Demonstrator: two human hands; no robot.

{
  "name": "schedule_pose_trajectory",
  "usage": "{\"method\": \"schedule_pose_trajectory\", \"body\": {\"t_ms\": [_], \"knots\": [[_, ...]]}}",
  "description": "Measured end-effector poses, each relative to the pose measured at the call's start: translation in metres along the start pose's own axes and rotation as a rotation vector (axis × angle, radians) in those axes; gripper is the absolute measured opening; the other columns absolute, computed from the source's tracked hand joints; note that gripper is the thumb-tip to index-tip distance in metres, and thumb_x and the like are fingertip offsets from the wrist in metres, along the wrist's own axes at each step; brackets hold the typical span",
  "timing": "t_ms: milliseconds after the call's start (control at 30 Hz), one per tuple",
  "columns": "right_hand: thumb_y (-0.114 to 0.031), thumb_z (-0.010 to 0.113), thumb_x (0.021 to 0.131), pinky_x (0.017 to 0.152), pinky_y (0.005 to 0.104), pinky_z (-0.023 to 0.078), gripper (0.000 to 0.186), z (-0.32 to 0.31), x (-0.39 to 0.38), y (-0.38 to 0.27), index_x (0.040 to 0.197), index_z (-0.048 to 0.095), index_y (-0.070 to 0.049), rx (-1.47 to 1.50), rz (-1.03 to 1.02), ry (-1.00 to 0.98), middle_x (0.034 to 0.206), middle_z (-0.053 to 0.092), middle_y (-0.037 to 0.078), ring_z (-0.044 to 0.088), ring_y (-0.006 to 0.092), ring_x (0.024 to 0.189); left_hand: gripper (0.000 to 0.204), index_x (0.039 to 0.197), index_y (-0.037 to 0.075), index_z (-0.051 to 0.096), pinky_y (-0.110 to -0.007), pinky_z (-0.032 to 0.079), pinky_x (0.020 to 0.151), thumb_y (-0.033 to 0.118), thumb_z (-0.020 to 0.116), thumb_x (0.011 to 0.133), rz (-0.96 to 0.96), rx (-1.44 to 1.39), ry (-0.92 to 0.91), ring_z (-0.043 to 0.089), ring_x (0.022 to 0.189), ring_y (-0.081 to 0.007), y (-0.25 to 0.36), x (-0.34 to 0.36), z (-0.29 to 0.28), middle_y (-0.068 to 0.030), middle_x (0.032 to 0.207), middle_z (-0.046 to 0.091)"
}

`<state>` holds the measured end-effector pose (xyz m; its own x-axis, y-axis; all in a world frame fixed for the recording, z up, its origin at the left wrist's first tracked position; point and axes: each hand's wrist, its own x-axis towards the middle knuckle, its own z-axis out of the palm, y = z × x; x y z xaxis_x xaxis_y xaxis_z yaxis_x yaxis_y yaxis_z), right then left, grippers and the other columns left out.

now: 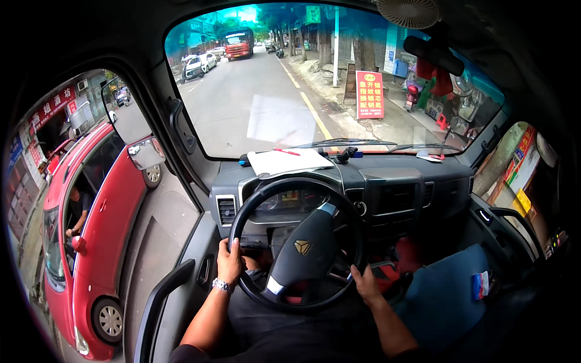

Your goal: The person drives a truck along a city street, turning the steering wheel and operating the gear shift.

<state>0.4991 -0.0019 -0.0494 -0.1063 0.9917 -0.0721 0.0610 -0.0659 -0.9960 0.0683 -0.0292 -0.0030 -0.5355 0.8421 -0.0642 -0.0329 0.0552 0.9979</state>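
- Your left hand (pixel 231 263) grips the steering wheel (pixel 311 241), low in the middle of the frame, its fingers curled round the left side of the rim.
- Your right hand (pixel 368 287) touches the rim at its lower right; its fingers are hard to make out against the dark, so I cannot tell whether they close round it.
- If that right hand bears only lightly, a jolt through the wheel could slip the rim from it, leaving your left hand alone.
- White papers (pixel 284 164) lie on the dashboard (pixel 390 174) above the wheel, a red pen (pixel 287 152) on top; a sharp turn could send the pen sliding.
- Their likely reflection, a pale patch (pixel 280 118) in the windscreen (pixel 363 136), could mask something on the road (pixel 221 109).
- Left of frame, a red van (pixel 118 206) stands near your side; steering left could cause contact.
- Upper middle, a red truck (pixel 239 45) faces you; drifting toward it could leave too little room.
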Motion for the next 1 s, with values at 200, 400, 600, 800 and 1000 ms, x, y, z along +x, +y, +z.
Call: {"method": "schedule_pose_trajectory", "body": {"t_ms": [200,400,600,800,1000], "knots": [[-0.041,0.065,0.107,0.095,0.0381,0.052,0.056,-0.028,0.022,-0.020,0.139,0.052,0.003,-0.171,-0.010,0.016,0.119,0.070,0.015,0.066,0.0245,0.109,0.042,0.122,0.001,0.055,-0.031,0.049,0.043,0.040,0.062,0.109,-0.044,0.131,-0.068,0.057,0.048,-0.0134,0.034,0.011,0.014,-0.0065,0.078,0.064],[-0.036,0.061,0.110,0.063,0.0309,0.057,0.047,-0.003,0.058,-0.027,0.138,0.048,-0.001,0.085,-0.014,0.073,0.101,0.065,0.008,0.066,0.0146,0.075,0.045,0.125,0.001,0.055,-0.031,0.049,0.043,0.042,0.063,0.108,-0.024,0.133,-0.077,0.058,0.048,-0.0137,0.028,0.013,0.008,-0.0069,0.079,0.064],[-0.040,0.061,0.109,0.056,0.0304,0.055,0.052,0.007,0.061,-0.023,0.139,0.046,0.000,0.092,-0.032,0.128,0.097,0.064,0.009,0.064,0.0138,0.065,0.045,0.125,0.002,0.056,-0.031,0.050,0.041,0.044,0.061,0.109,0.105,0.243,-0.022,0.058,0.049,-0.0128,0.014,0.012,0.008,-0.0050,0.077,0.063],[-0.039,0.061,0.109,0.054,0.0300,0.054,0.060,0.007,0.052,-0.009,0.147,0.042,0.004,0.106,-0.048,0.164,0.097,0.066,0.010,0.064,0.0142,0.065,0.044,0.125,0.002,0.056,-0.031,0.048,0.042,0.041,0.065,0.107,-0.007,0.134,-0.081,0.058,0.047,-0.0132,0.021,0.012,0.010,-0.0069,0.080,0.064],[-0.035,0.057,0.111,0.062,0.0299,0.053,0.037,0.014,0.026,0.018,0.129,0.048,-0.003,0.184,-0.090,0.232,0.095,0.064,0.008,0.064,0.0144,0.068,0.053,0.122,0.000,0.065,-0.037,0.053,0.060,0.051,0.057,0.108,0.151,0.524,-0.071,0.067,0.062,-0.0205,0.038,0.037,0.018,-0.0112,0.081,0.072]]}}
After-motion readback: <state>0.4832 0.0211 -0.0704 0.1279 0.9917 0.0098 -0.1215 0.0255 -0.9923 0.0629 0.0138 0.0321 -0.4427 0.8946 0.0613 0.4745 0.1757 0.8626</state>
